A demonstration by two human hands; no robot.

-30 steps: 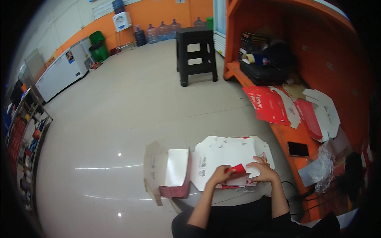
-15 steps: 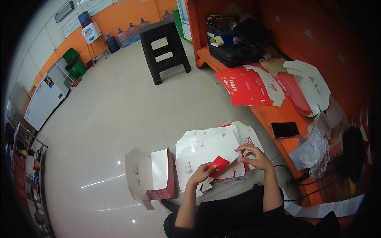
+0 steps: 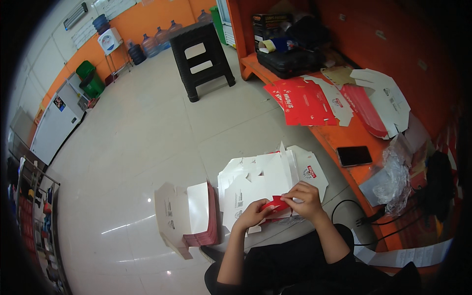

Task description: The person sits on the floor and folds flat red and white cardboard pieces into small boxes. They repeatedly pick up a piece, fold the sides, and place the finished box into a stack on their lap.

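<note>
Low in front of me, my left hand [image 3: 254, 214] is closed on a red cardboard flap [image 3: 278, 203]. My right hand [image 3: 306, 200] pinches the same flap from the other side, its fingertips close to the left thumb. The flap looks like part of a flat box blank; whether it is joined to the white sheets behind is hard to tell. Just beyond my hands lie several white box blanks [image 3: 253, 184] with one side panel raised. A stack of folded red-and-white boxes [image 3: 200, 211] sits left of them, with an opened blank [image 3: 169, 211] leaning out from it.
An orange shelf [image 3: 327, 140] on the right carries red box blanks [image 3: 309, 105], a phone [image 3: 354, 156], clear plastic wrap [image 3: 393, 177] and a black case [image 3: 290, 64]. Black cables [image 3: 361, 221] hang by its edge. A black stool [image 3: 202, 59] stands ahead on the tiled floor [image 3: 132, 142].
My right hand has come left and down onto the red flap, which both hands now bend. A white panel behind them now stands up. My view has shifted slightly.
</note>
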